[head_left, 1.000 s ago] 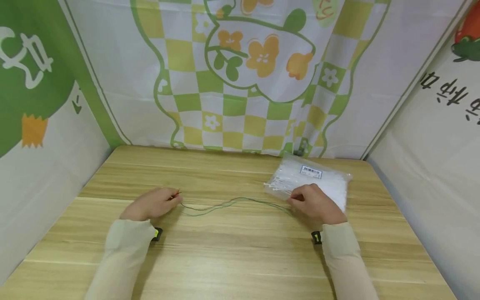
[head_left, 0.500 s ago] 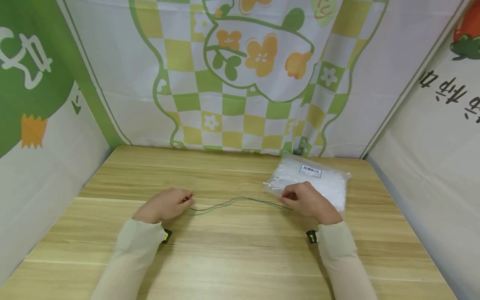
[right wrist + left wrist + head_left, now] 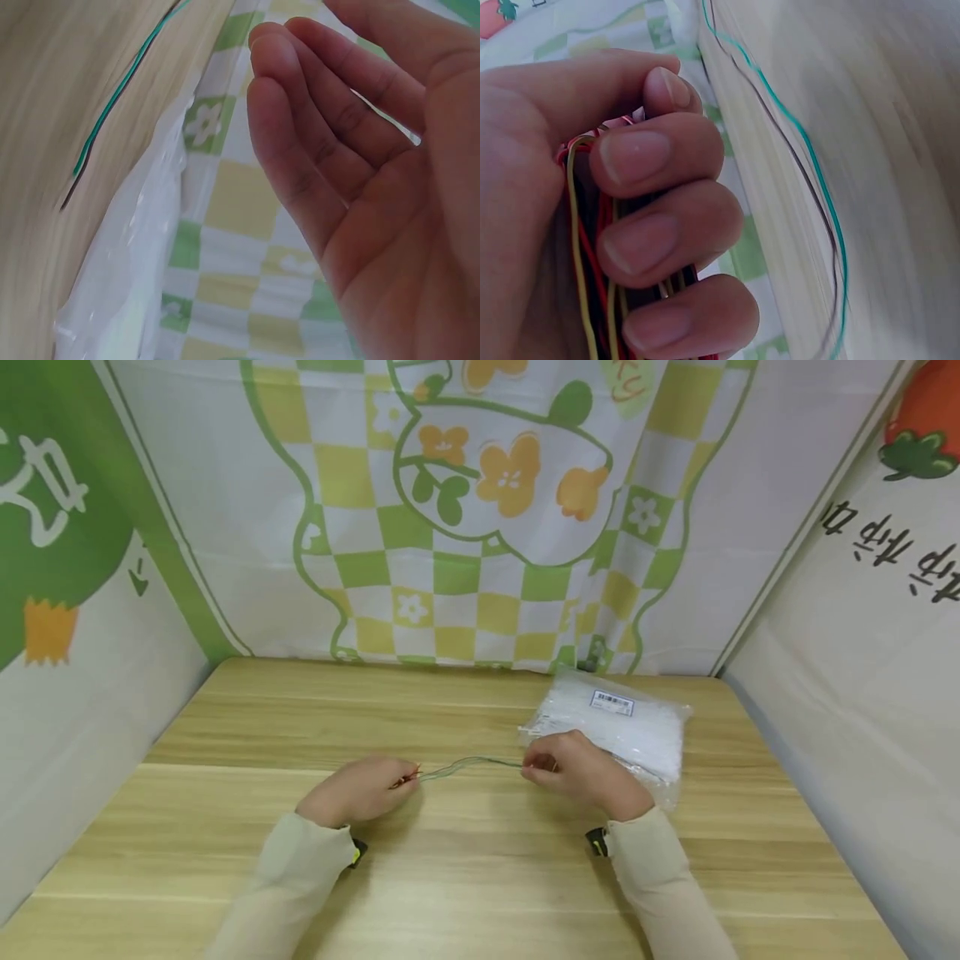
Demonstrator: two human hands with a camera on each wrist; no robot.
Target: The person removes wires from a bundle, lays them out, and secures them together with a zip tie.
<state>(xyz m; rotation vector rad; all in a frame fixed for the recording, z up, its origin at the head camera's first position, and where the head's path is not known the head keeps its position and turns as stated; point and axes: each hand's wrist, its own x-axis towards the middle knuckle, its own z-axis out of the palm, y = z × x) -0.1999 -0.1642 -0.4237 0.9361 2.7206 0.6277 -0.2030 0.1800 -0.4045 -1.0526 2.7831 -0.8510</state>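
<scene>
The left hand (image 3: 622,217) is curled tight around a bundle of thin wires (image 3: 592,247), red, yellow and black strands pressed between the fingers (image 3: 667,232) and the palm, with the thumb lying over the top. From that fist a few strands (image 3: 465,766), one green and one dark, run out across the wooden table (image 3: 225,727) in a shallow wavy line toward the right hand (image 3: 577,772). In the head view that hand sits at the far end of the strands with its fingertips at them; in its wrist view the fingers (image 3: 315,150) are only gently bent and the palm is bare, so whether the tips truly pinch the strands I cannot tell. The wires look very light, limp and thin; they should bend and tangle easily, slide through a loose grasp, and kink if pulled hard. The safest hold is likely a firm pinch close to each end, or a full fist on the gathered part as the left hand has now, keeping the strands lightly taut between the two hands. Just behind the right hand lies a clear plastic bag (image 3: 630,735) of white pieces with a printed label (image 3: 611,702), resting at the back right of the table. Around the table hang cloth walls (image 3: 480,527) printed with green and yellow checks and orange flowers.
</scene>
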